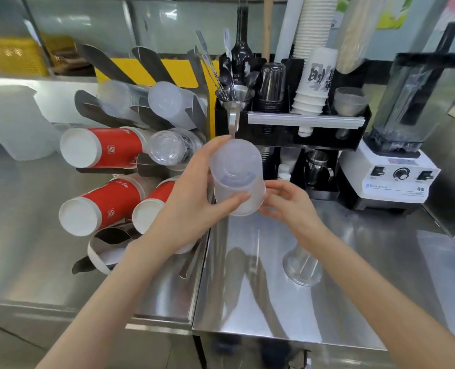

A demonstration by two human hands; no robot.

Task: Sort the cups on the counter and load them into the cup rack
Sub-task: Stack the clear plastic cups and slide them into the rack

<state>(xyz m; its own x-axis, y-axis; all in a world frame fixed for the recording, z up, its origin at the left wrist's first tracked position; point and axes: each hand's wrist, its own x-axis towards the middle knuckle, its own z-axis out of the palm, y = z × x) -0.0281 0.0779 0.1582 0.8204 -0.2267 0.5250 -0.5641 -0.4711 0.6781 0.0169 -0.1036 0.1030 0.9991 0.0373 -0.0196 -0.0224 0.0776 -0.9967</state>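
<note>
Above the counter, my left hand [194,198] grips a frosted plastic cup [237,171] held upside down, its base toward me. My right hand [287,201] touches the cup's rim from the right with its fingertips. To the left stands the cup rack [141,166], its slanted slots holding red paper cups [101,151], frosted cups [167,102] and clear cups [167,147]. A clear plastic cup [302,265] stands upside down on the steel counter [354,275], under my right wrist.
Behind the cup is a black organizer [301,123] with white paper cups, dark cups, a funnel and utensils. A blender [396,161] stands at the right. A white pitcher [16,123] sits at the far left. A dark bottle [242,49] rises at the back.
</note>
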